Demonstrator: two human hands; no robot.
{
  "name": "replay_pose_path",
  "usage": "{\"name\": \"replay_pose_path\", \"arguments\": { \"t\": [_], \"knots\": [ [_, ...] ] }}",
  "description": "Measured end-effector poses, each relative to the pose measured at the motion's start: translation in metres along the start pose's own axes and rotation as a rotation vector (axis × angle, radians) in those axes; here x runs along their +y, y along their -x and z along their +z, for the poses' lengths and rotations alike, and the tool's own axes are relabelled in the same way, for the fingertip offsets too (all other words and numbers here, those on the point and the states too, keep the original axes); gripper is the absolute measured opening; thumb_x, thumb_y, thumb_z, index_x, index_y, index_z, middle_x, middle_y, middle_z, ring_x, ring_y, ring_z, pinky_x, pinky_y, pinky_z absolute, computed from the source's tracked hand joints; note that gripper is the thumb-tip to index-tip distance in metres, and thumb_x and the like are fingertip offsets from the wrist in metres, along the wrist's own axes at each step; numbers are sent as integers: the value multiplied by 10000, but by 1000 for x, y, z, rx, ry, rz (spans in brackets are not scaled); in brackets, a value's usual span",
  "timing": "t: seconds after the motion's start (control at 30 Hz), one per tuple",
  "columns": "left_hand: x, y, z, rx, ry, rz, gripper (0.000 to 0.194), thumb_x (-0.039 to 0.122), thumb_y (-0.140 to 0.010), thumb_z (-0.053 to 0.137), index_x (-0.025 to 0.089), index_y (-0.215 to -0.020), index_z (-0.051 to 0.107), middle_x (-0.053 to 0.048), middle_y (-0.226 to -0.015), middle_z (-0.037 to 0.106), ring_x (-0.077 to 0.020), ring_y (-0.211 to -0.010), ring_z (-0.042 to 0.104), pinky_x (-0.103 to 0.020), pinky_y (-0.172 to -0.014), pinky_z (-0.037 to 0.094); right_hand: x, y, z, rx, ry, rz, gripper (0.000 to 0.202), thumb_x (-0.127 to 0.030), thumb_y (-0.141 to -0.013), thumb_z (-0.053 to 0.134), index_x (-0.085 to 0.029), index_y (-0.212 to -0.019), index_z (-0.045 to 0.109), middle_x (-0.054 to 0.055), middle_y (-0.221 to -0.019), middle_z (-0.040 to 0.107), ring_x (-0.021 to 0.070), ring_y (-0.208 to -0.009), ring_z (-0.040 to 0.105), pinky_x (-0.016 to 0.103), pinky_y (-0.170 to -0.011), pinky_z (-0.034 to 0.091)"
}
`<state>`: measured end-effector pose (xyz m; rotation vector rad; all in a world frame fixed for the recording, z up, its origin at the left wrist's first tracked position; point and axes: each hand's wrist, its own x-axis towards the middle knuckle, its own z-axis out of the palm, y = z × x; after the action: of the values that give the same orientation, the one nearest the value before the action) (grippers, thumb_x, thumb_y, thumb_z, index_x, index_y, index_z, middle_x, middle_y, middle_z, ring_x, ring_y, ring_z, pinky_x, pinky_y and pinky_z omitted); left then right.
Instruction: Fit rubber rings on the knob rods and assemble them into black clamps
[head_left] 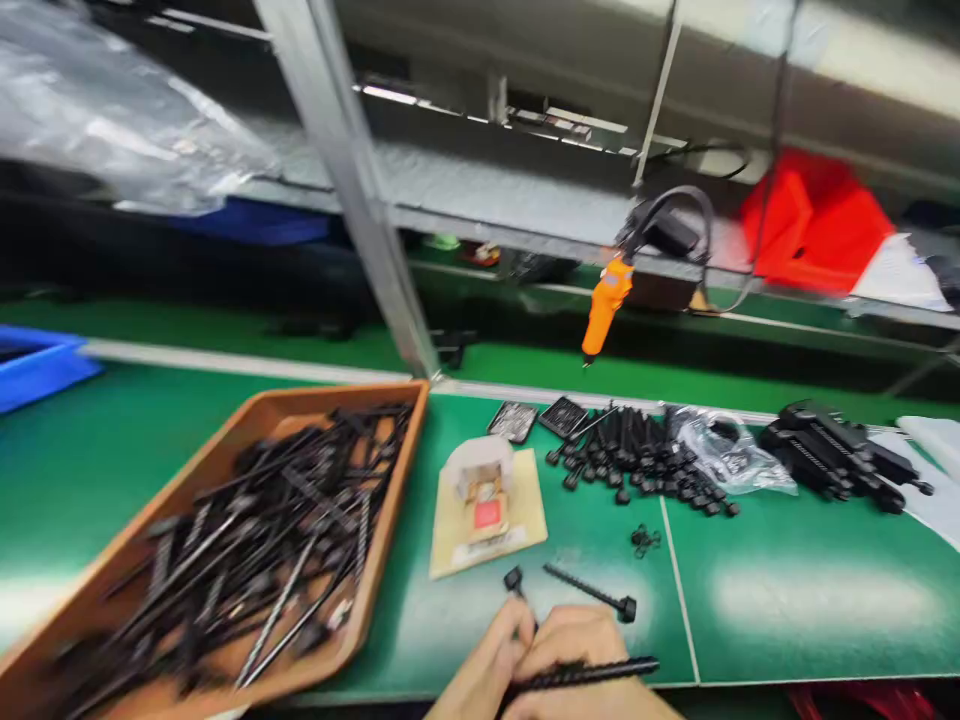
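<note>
My left hand [486, 665] is closed, its thumb and fingers pinched together against my right hand. Between the two hands a black-headed rod [514, 580] pokes up, apparently in the left fingers' pinch; its lower part is hidden. My right hand [589, 655] is wrapped round a black ribbed rod [592, 674], which points to the right. Just beyond the hands, a loose ribbed rod with a square black head [626, 608] lies on the green bench [600, 535]. A yellowish plate [529, 510] carrying a small fixture with a red square [487, 514] lies farther back.
On the left stands an orange-brown tray [390, 520] full of black rods. Rows of headed rods [622, 450], a clear plastic bag [739, 460] and black parts [832, 450] line the back right. An orange electric screwdriver [606, 305] hangs above. A blue bin [45, 365] is far left.
</note>
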<state>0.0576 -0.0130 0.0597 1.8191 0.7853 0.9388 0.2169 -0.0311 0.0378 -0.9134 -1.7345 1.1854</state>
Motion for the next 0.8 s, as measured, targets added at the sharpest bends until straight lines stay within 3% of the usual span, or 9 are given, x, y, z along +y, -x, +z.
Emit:
{"name": "replay_pose_path", "arguments": {
  "t": [0.1, 0.17, 0.23, 0.37, 0.53, 0.63, 0.73, 0.8],
  "knots": [
    [-13, 21, 3, 5, 163, -185, 487, 640, -955, 344, 194, -948, 539, -8, -798, 551, -150, -693, 553, -306, -638, 540, 0, 3, 4, 142, 38, -82, 132, -351, -848, 736, -223, -816, 726, 7, -755, 711, 143, -656, 675, 249, -626, 572],
    [-16, 24, 6, 38, 245, -283, 472, 682, -881, 483, 214, -943, 471, 17, -777, 516, -132, -658, 516, -275, -609, 512, -3, 4, -1, 277, 130, -180, 25, -247, -827, 754, -227, -840, 746, 6, -717, 719, 135, -598, 670, 223, -576, 565],
    [-15, 21, 8, 81, 298, -363, 441, 585, -830, 659, 213, -944, 450, 35, -749, 536, -107, -604, 523, -243, -579, 500, -6, 5, -7, 349, 210, -244, 142, -135, -819, 739, -219, -933, 744, 22, -751, 730, 140, -617, 680, 226, -590, 569],
    [-13, 17, 9, 182, 331, -412, 386, 484, -816, 726, 178, -940, 527, -11, -760, 656, -133, -628, 636, -259, -618, 568, -1, 9, -9, 337, 292, -335, 355, -13, -835, 641, -228, -1109, 707, 66, -852, 746, 175, -719, 703, 269, -647, 581],
    [-16, 21, 2, 272, 205, -330, 216, 334, -848, 710, 155, -951, 650, -59, -802, 737, -182, -701, 713, -299, -694, 617, 0, 10, -8, 216, 346, -396, 476, 8, -887, 496, -207, -1295, 615, 116, -941, 730, 199, -825, 694, 320, -683, 598],
    [-14, 21, -7, 269, 85, -264, 137, 214, -838, 698, 160, -964, 698, -62, -853, 734, -172, -707, 707, -285, -704, 609, -8, 6, -13, 213, 255, -283, 402, -20, -894, 509, -217, -1206, 670, 109, -961, 706, 182, -840, 693, 306, -705, 612],
    [-9, 18, -15, 186, 9, -191, 152, 152, -853, 657, 175, -992, 713, -53, -860, 715, -160, -721, 686, -263, -705, 590, -14, -3, -18, 228, -26, 55, 233, -201, -818, 728, -197, -1051, 724, 96, -998, 693, 165, -747, 714, 280, -682, 634],
    [-6, 16, -18, 93, -55, -107, 185, 133, -877, 618, 176, -1042, 690, -50, -846, 689, -150, -710, 664, -249, -679, 575, -16, -11, -20, 113, -234, 316, 351, -294, -679, 856, -176, -983, 724, 66, -915, 714, 155, -666, 713, 261, -642, 630]
  ]
}}
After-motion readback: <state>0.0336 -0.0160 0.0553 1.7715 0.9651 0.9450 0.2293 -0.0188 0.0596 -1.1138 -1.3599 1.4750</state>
